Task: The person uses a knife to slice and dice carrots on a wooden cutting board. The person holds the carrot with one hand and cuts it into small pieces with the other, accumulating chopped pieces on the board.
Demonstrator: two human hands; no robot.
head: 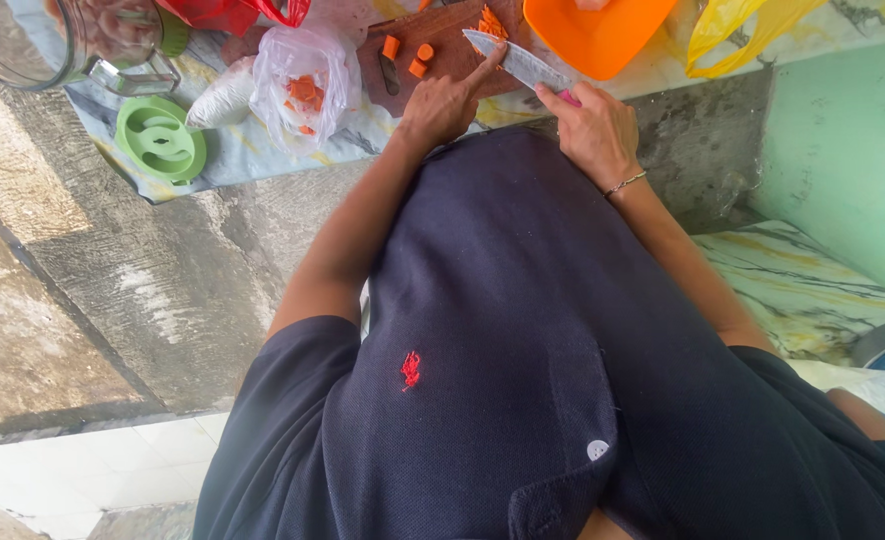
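Carrot chopping looks partway done: a pile of cut carrot (490,22) sits at the cutting board (452,50)'s far end, with a few chunks (420,58) left uncut. Right hand (594,125) grips the knife (515,60), left hand (440,105) has a finger pressed on its blade

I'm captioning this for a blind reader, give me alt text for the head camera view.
Seen from above, a person in a dark navy shirt holds a knife in the right hand while the left hand touches the blade over a wooden cutting board with carrot pieces. A clear bag of carrot, a green lid and an orange bowl sit nearby.
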